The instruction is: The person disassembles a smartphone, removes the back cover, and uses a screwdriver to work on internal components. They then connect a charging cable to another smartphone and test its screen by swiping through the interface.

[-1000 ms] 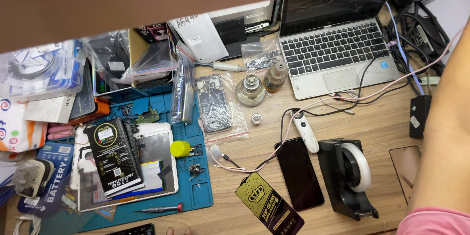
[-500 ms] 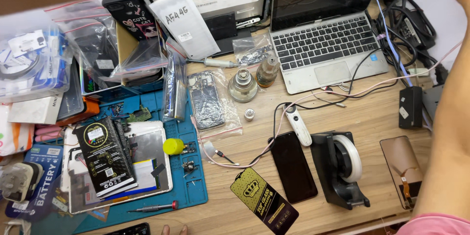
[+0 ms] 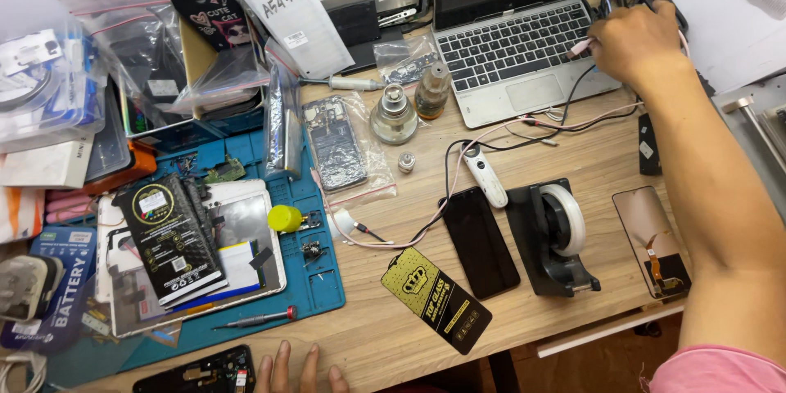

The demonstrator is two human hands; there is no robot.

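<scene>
My right hand (image 3: pixel 634 39) reaches to the right side of the open laptop (image 3: pixel 516 41) and pinches the plug end of a pink cable (image 3: pixel 578 49) at the laptop's edge. The cable runs back across the wooden desk toward a white plug (image 3: pixel 342 223). My left hand (image 3: pixel 301 370) rests at the desk's near edge, fingers spread flat, holding nothing. A black phone (image 3: pixel 481 239) lies face up in the middle of the desk.
A black tape dispenser (image 3: pixel 550 237) sits right of the phone, a screen panel (image 3: pixel 652 239) further right. A blue repair mat (image 3: pixel 311 278) holds a tablet, a yellow cap and a screwdriver (image 3: pixel 255 319). Two glass bottles (image 3: pixel 395 113) stand by the laptop. Bagged parts crowd the left.
The view has tilted down and closer. My right arm has swung in from the right edge, so the hand is now at the laptop's side on the cable plug.
</scene>
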